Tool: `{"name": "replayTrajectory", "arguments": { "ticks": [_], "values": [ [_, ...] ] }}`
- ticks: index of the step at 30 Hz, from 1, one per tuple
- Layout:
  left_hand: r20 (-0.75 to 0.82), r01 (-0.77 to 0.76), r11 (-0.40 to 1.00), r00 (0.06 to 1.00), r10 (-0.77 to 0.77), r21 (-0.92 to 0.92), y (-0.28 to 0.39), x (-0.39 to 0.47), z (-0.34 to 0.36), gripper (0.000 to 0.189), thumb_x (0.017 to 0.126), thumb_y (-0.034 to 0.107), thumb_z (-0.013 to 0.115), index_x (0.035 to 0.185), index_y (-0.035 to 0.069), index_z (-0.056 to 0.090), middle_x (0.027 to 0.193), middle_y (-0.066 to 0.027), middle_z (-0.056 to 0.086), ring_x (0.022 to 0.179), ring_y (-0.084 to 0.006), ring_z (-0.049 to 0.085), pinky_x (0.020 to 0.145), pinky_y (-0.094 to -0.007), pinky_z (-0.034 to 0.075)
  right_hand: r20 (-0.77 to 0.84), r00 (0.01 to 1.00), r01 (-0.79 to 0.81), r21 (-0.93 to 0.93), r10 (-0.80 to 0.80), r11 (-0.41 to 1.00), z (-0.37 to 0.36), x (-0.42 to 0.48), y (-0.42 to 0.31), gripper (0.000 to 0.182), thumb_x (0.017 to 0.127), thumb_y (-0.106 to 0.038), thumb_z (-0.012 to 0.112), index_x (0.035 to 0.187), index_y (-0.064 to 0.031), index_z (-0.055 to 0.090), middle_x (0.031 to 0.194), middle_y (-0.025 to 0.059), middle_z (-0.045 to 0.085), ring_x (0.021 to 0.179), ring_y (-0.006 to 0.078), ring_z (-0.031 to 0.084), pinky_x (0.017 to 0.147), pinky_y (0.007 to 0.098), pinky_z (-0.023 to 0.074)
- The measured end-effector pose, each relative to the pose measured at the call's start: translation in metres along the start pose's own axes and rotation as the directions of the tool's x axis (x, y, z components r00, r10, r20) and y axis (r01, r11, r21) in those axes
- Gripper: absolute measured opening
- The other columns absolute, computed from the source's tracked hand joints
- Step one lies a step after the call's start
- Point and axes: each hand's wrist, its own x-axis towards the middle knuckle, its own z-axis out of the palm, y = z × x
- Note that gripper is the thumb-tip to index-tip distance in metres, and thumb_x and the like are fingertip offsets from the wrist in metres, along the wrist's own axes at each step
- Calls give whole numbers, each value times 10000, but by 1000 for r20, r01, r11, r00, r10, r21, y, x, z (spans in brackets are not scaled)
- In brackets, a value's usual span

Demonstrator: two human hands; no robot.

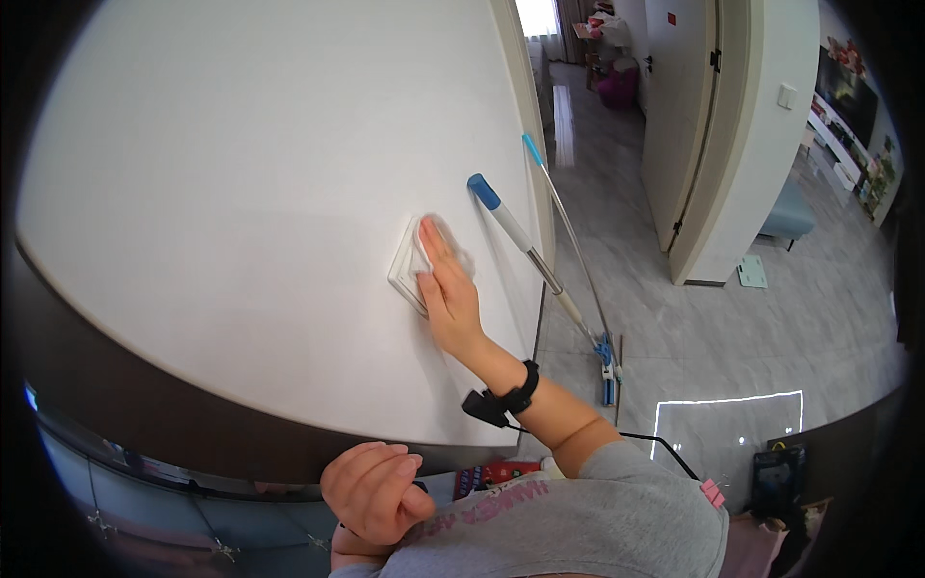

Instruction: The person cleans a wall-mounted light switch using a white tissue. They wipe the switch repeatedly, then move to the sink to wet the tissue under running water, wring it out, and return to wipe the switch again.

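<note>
My right hand [452, 292] presses a thin white cloth or wipe [462, 257] against a white switch plate [405, 278] on the white wall [253, 180]. Its fingers point up the wall and cover part of the plate. A black band with a small box and a cable is on that wrist. My left hand [376, 491] is held near my chest with its fingers curled, away from the wall; nothing shows in it, though the inside of the palm is hidden.
A mop with a blue-topped handle [514, 227] and a thinner pole with a light blue grip [532, 150] lean just right of the wall. Beyond them are a doorway with an open door [679, 108], a blue-grey bench [788, 211] and a black bag [778, 473].
</note>
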Motion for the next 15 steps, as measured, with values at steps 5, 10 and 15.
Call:
{"name": "replayTrajectory", "arguments": {
  "ticks": [5, 10, 15],
  "values": [
    [9, 6, 1000, 1000, -5, -5, 0, 2, -3, 104, 883, 122, 503, 959, 69, 552, 782, -17, 668, 724, -174, 657, 654, -322, 556, 120, 990, 78, -35, -73, 996, 3, -15, -17, 479, 959, -67, 427, 1425, 32, 375, 1529, 206, 286, 1426, 329, 270, 1151, 365, 222],
    [79, 27, 1000, 997, -27, -7, 1, 2, -6, 130, 896, 141, 512, 1001, 72, 546, 798, -5, 671, 744, -166, 654, 661, -324, 556, 19, 998, -68, 25, 68, 997, -4, 4, 6, 477, 967, -82, 427, 1427, 34, 371, 1522, 211, 297, 1427, 346, 259, 1156, 389, 207],
    [62, 21, 1000, 998, -20, -22, 1, 2, -6, 138, 895, 139, 514, 1017, 77, 539, 801, 11, 671, 749, -158, 652, 687, -322, 552, 107, 994, 22, -25, -19, 999, 3, -32, -10, 506, 963, -81, 422, 1451, 23, 335, 1531, 209, 281, 1437, 348, 230, 1161, 386, 187]
  ]
}}
